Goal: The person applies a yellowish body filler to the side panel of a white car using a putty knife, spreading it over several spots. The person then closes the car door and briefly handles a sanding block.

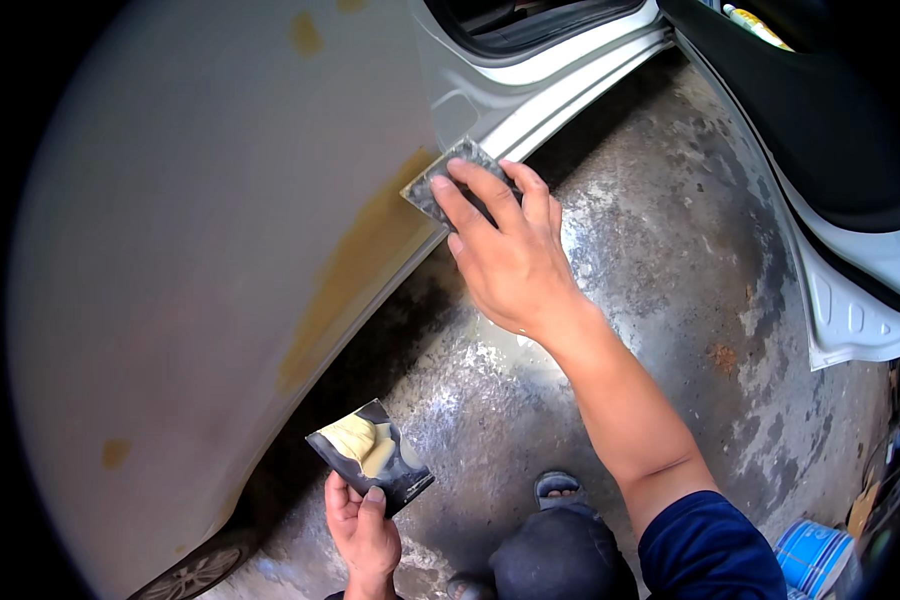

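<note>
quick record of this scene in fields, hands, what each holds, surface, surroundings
setting: person crouched beside a white car body panel on a stained concrete floor
right hand: presses a flat grey spreader against the panel's lower edge
left hand: holds a dark square board with a dab of yellowish filler on it
panel surface: long tan filler streak along the lower edge, smaller tan spots elsewhere
nearby: open car door at right, wheel at bottom left, sandalled foot

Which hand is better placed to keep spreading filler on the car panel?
Right. The right hand presses a spreader against the panel's yellowish filler streak. The left hand holds a filler-loaded board away from the panel.
</note>
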